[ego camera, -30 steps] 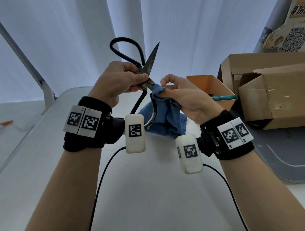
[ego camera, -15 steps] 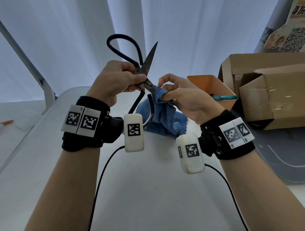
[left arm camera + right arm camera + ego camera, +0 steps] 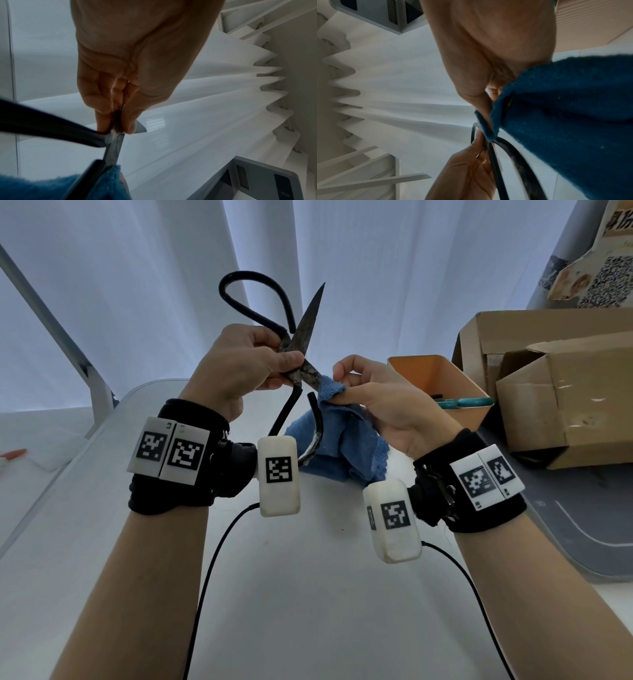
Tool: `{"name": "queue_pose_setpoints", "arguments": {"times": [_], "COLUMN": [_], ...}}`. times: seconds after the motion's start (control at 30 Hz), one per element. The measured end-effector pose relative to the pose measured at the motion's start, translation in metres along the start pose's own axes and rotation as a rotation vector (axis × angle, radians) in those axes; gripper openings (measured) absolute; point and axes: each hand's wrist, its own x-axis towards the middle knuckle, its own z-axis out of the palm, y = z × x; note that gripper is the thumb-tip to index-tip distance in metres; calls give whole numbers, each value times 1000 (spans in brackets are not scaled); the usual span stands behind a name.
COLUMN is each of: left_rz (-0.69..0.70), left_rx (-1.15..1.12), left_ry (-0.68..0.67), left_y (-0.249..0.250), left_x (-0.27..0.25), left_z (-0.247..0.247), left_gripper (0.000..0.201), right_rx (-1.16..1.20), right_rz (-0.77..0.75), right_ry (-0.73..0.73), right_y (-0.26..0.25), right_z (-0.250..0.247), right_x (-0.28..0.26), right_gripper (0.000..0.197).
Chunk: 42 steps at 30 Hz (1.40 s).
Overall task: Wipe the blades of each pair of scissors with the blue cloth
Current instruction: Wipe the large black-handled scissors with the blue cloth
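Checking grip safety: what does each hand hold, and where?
Left hand pinches the scissors at the pivot; right hand pinches the blue cloth around one blade.

Scissors (image 3: 305, 337): dull, pitted dark metal. Blue cloth (image 3: 346, 446): fuzzy terry. Cardboard box (image 3: 565, 409): matt. Table (image 3: 308, 594): smooth white.

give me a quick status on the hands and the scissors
Left hand pinches black scissors near the pivot, blades open. Right hand pinches blue cloth round the lower blade. Nothing in the way.
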Motion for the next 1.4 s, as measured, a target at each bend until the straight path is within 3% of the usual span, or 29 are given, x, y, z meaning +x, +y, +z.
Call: {"name": "queue_pose_setpoints", "arguments": {"times": [0.9,1.17,1.4], "left_rz": [-10,-11,-24], "left_rx": [3,34,-9], "left_ry": [4,-30,40], "left_y": [-1,1,-1], "left_x": [1,-3,-1], "left_z": [-3,-2,-24], "left_gripper": [24,6,5], "right_rx": [35,10,52], "right_rz": [-13,5,-13], "right_ry": [-63,-100,137], "right_y": [0,-2,-1], "right_z": [-3,-1,-15], "right_x": [2,-2,0], "right_gripper": [32,25,15]}}
